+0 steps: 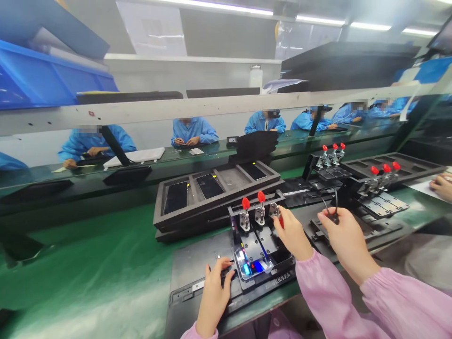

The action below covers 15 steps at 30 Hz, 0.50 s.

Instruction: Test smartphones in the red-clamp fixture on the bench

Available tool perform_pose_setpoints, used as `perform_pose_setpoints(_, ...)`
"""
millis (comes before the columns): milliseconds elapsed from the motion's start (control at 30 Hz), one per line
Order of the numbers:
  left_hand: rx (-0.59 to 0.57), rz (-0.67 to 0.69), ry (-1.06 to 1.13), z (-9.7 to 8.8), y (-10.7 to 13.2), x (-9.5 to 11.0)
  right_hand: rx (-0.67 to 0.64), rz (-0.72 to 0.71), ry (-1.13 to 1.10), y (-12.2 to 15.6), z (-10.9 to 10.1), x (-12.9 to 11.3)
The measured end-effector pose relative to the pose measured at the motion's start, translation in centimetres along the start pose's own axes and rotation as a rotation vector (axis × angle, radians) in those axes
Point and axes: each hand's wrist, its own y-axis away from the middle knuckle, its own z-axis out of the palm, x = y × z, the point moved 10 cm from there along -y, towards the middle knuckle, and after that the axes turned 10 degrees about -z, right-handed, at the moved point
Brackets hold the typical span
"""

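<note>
My left hand [216, 292] rests on the black fixture base [197, 254], fingers apart, fingertips at the left edge of a lit phone screen [243, 266]. The screen lies face up in the fixture, partly covered by metal pressing plates [253, 247]. Two red-tipped toggle clamps [260, 214] stand upright behind it. My right hand [292, 235] closes around the red handle of the third toggle clamp [274, 210], at the right; its fingers hide most of that handle. A loose strip of clear film [268, 266] seems to lie at the screen's lower edge.
A co-worker's hand [344, 240] in a pink sleeve holds a black cable close on my right. Behind the fixture, stacked black trays [162, 221] hold dark screens. More clamp fixtures [384, 202] stand at right. Several people in blue [194, 132] sit across the green bench.
</note>
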Motion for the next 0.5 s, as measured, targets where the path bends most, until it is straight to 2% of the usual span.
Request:
perform_pose_setpoints(67,-0.004,0.004,0.009,0.1,-0.1,-0.1,0.055,0.075,0.025,0.9,-2.8,3.4)
perform_pose_setpoints(133,-0.008,0.009,0.015,0.2,-0.1,-0.2,0.039,0.102,-0.001,1.8,-3.8,5.2)
perform_pose_setpoints(167,-0.009,0.011,0.017,0.3,-0.1,-0.2,0.022,0.102,-0.027,2.1,-3.6,5.3)
perform_pose_setpoints(233,-0.013,0.015,0.018,0.4,-0.1,-0.3,-0.005,0.090,-0.097,2.0,-2.3,3.8)
perform_pose_setpoints(333,-0.023,0.023,0.017,0.5,-0.1,-0.3,0.006,0.074,-0.208,0.2,-0.1,-0.9)
perform_pose_setpoints(400,-0.025,0.026,0.015,0.6,-0.1,-0.4,0.030,0.087,-0.303,-1.2,0.7,-3.7)
perform_pose_setpoints(433,-0.024,0.027,0.013,0.6,-0.1,-0.4,0.000,0.119,-0.479,-1.6,1.6,-4.6)
perform_pose_setpoints(500,-0.020,0.025,0.010,0.5,-0.1,-0.4,-0.048,0.153,-0.667,-1.8,2.3,-5.4)
